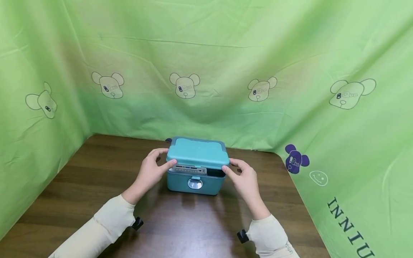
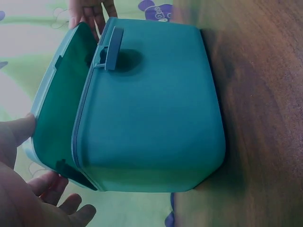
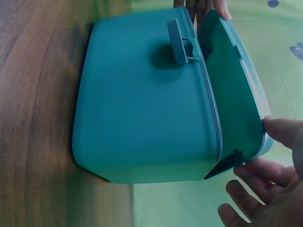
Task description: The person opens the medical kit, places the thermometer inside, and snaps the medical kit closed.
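A teal plastic storage box (image 1: 180, 182) stands on the table, its lid (image 1: 198, 149) partly raised along the front. My left hand (image 1: 150, 170) pinches the lid's left front corner, thumb on the front edge and fingers at the side. At the opposite corner, my right hand (image 1: 246, 181) holds the lid the same way. A latch (image 1: 195, 184) hangs unfastened on the box front. Through the front gap, a pale flat item with printed marks (image 1: 190, 170) shows inside; the rest of the contents is hidden. Both wrist views show the lid's underside (image 2: 61, 113) tilted away from the rim.
The brown wooden table (image 1: 96, 172) carries the box near its back edge. Green cloth (image 1: 206, 36) with bear-head prints hangs behind and along both sides. Small black devices (image 1: 137, 224) sit at both sleeve cuffs.
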`<control>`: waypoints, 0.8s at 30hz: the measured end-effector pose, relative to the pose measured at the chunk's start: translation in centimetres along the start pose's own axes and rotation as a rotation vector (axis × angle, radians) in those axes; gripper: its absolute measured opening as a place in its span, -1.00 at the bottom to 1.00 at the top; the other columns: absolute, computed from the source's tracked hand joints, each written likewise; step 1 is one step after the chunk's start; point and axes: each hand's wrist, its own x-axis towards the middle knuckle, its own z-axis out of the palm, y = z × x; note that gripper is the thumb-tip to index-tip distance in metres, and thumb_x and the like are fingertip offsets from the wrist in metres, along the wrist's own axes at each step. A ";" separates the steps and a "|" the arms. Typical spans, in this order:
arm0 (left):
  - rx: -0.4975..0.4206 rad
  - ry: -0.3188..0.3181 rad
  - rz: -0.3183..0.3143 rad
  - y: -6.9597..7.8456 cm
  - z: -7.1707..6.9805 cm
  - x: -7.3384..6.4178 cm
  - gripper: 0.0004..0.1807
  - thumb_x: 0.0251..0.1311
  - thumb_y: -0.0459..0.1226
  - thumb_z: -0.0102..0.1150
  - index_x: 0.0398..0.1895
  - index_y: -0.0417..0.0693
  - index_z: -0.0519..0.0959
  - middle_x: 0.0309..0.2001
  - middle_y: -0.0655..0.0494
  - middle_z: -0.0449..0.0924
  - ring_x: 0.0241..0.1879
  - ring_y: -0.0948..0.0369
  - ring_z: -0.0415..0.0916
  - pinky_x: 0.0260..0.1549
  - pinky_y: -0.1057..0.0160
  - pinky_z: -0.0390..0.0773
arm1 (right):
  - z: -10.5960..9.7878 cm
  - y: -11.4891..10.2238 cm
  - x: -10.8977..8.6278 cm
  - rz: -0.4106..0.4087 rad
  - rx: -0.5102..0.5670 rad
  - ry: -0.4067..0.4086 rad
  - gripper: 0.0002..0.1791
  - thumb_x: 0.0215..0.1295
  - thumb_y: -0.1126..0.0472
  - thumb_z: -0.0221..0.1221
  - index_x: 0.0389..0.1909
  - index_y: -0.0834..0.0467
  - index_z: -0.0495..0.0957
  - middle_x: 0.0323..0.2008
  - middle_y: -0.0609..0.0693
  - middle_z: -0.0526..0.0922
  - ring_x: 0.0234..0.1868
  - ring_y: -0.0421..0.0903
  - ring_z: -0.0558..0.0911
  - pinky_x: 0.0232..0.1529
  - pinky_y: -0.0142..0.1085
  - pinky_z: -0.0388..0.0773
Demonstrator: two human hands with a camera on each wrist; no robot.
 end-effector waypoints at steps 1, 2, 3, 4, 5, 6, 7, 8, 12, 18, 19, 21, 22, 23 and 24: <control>-0.003 0.002 0.003 0.0 0.0 0.0 -0.36 0.20 -0.03 0.47 0.26 -0.17 0.56 0.29 -0.08 0.52 0.29 -0.06 0.46 0.27 -0.10 0.50 | 0.1 0.0 0.0 -0.001 0.002 0.008 -0.55 0.26 0.05 0.44 0.11 0.14 0.71 0.10 0.07 0.72 0.16 0.02 0.62 0.18 -0.02 0.53; -0.005 0.004 0.006 0.0 0.0 -0.1 -0.36 0.21 -0.05 0.47 0.27 -0.18 0.56 0.29 -0.08 0.52 0.29 -0.05 0.46 0.28 -0.10 0.50 | 0.2 0.0 -0.1 -0.001 0.003 0.015 -0.56 0.25 0.06 0.44 0.11 0.14 0.71 0.09 0.07 0.73 0.16 0.01 0.63 0.17 -0.04 0.52; -0.008 0.007 0.009 0.0 0.1 -0.1 -0.37 0.21 -0.06 0.47 0.27 -0.18 0.56 0.29 -0.08 0.52 0.29 -0.05 0.46 0.28 -0.10 0.50 | 0.3 0.1 -0.1 -0.003 0.005 0.021 -0.56 0.25 0.06 0.45 0.10 0.14 0.71 0.09 0.07 0.73 0.15 0.00 0.63 0.16 -0.05 0.52; -0.010 0.009 0.009 -0.1 0.1 -0.1 -0.37 0.21 -0.07 0.47 0.27 -0.18 0.56 0.29 -0.08 0.52 0.29 -0.04 0.46 0.28 -0.10 0.50 | 0.4 0.2 -0.1 -0.005 0.007 0.026 -0.56 0.25 0.07 0.45 0.10 0.14 0.71 0.09 0.07 0.73 0.15 0.00 0.63 0.15 -0.04 0.52; -0.009 0.010 0.011 -0.1 0.1 -0.1 -0.38 0.22 -0.07 0.46 0.27 -0.18 0.56 0.30 -0.08 0.52 0.30 -0.04 0.46 0.28 -0.11 0.50 | 0.5 0.2 0.0 -0.008 0.013 0.028 -0.56 0.25 0.07 0.45 0.10 0.15 0.71 0.10 0.07 0.72 0.15 0.00 0.63 0.16 -0.02 0.52; -0.006 0.012 0.013 -0.1 0.2 -0.1 -0.38 0.22 -0.08 0.46 0.28 -0.18 0.56 0.30 -0.08 0.51 0.30 -0.05 0.45 0.28 -0.11 0.50 | 0.6 0.3 0.0 -0.011 0.018 0.029 -0.56 0.25 0.08 0.45 0.10 0.15 0.71 0.10 0.08 0.72 0.15 0.01 0.62 0.17 -0.01 0.51; -0.004 0.013 0.013 -0.2 0.3 0.0 -0.38 0.23 -0.09 0.45 0.28 -0.18 0.56 0.31 -0.08 0.51 0.30 -0.05 0.45 0.28 -0.12 0.50 | 0.7 0.5 0.0 -0.013 0.020 0.029 -0.56 0.25 0.07 0.45 0.11 0.15 0.70 0.11 0.08 0.72 0.16 0.00 0.62 0.17 0.00 0.51; -0.001 0.013 0.016 -0.2 0.4 0.0 -0.38 0.23 -0.10 0.45 0.29 -0.19 0.55 0.31 -0.09 0.51 0.30 -0.06 0.45 0.27 -0.14 0.50 | 0.8 0.6 0.1 -0.015 0.022 0.029 -0.55 0.25 0.07 0.44 0.12 0.16 0.70 0.11 0.08 0.71 0.16 0.00 0.61 0.18 0.01 0.51; 0.007 0.013 0.021 -0.3 0.9 0.2 -0.37 0.25 -0.10 0.44 0.31 -0.20 0.54 0.32 -0.10 0.49 0.29 -0.08 0.44 0.26 -0.17 0.48 | 1.0 1.0 0.3 -0.015 0.027 0.033 -0.55 0.27 0.08 0.44 0.14 0.15 0.68 0.14 0.07 0.69 0.18 0.00 0.60 0.19 -0.01 0.51; 0.015 0.031 0.025 -0.7 1.6 0.4 -0.37 0.25 -0.10 0.43 0.32 -0.20 0.53 0.32 -0.09 0.49 0.30 -0.06 0.45 0.27 -0.14 0.48 | 1.5 1.5 0.8 -0.013 0.012 0.029 -0.54 0.28 0.11 0.42 0.17 0.16 0.66 0.16 0.08 0.68 0.23 0.01 0.59 0.21 -0.01 0.51; 0.024 0.034 0.035 -0.8 1.6 0.4 -0.37 0.26 -0.10 0.43 0.32 -0.20 0.53 0.33 -0.10 0.49 0.31 -0.06 0.44 0.28 -0.15 0.48 | 1.5 1.6 0.8 -0.013 0.008 0.028 -0.54 0.29 0.11 0.42 0.17 0.16 0.66 0.17 0.09 0.68 0.23 0.01 0.59 0.21 -0.01 0.51; 0.041 0.041 0.047 -1.0 1.8 0.4 -0.36 0.26 -0.08 0.42 0.32 -0.20 0.53 0.33 -0.11 0.49 0.33 -0.06 0.43 0.31 -0.15 0.46 | 1.7 1.7 1.0 -0.012 -0.003 0.029 -0.53 0.29 0.10 0.42 0.18 0.16 0.65 0.17 0.08 0.68 0.23 0.02 0.59 0.22 -0.01 0.51; 0.053 0.043 0.055 -1.2 1.9 0.5 -0.36 0.26 -0.08 0.42 0.32 -0.21 0.52 0.33 -0.11 0.48 0.35 -0.06 0.42 0.33 -0.16 0.43 | 1.7 1.7 1.0 -0.011 -0.009 0.030 -0.53 0.29 0.10 0.42 0.18 0.16 0.65 0.18 0.09 0.67 0.24 0.04 0.58 0.23 0.00 0.50; 0.065 0.044 0.060 -1.3 2.0 0.5 -0.36 0.27 -0.08 0.42 0.33 -0.21 0.52 0.34 -0.12 0.48 0.36 -0.06 0.40 0.34 -0.17 0.41 | 1.7 1.8 1.1 -0.010 -0.015 0.029 -0.53 0.29 0.10 0.42 0.18 0.16 0.65 0.19 0.09 0.67 0.25 0.05 0.57 0.25 0.01 0.49; 0.074 0.044 0.064 -1.4 2.1 0.5 -0.35 0.27 -0.07 0.42 0.33 -0.21 0.51 0.34 -0.12 0.47 0.37 -0.07 0.39 0.35 -0.18 0.40 | 1.8 1.9 1.2 -0.010 -0.021 0.028 -0.52 0.29 0.10 0.42 0.19 0.17 0.65 0.20 0.10 0.66 0.26 0.07 0.57 0.27 0.03 0.48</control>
